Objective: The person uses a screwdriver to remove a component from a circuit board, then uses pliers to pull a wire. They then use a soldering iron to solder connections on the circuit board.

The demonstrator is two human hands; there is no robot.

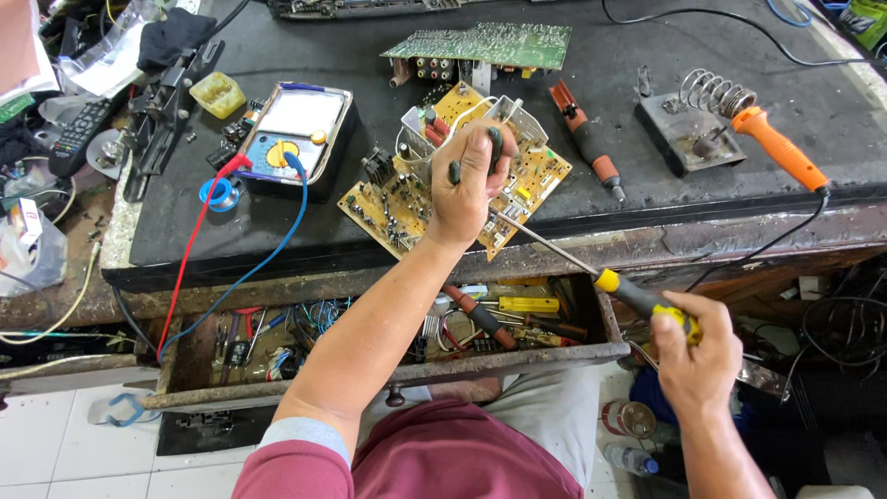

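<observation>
Cluttered repair bench w/ a black top, and an open drawer full of tools and wire bits hanging under its front edge.

Left hand is closed over the tan circuit board, which sits near the front edge, about mid bench. Fingers wrapped round a dark part and the metal bracket on top of the board, thumb side toward the bench's back edge.

Right hand is out past the front edge, over the drawer's right end, fist shut on the yellow/black handle of a screwdriver. Long shaft angles up-left to the board, tip right by the left hand's wrist side. Can't tell if the tip is actually in a screw.

Other stuff: green board at the back edge behind the tan one. Analog multimeter left of the boards, red + blue leads trailing off the front edge. Solder roll just beside it. Red-handled driver lying right of the board. Orange soldering iron in its coil stand toward the right edge. TV remote at the far left.
</observation>
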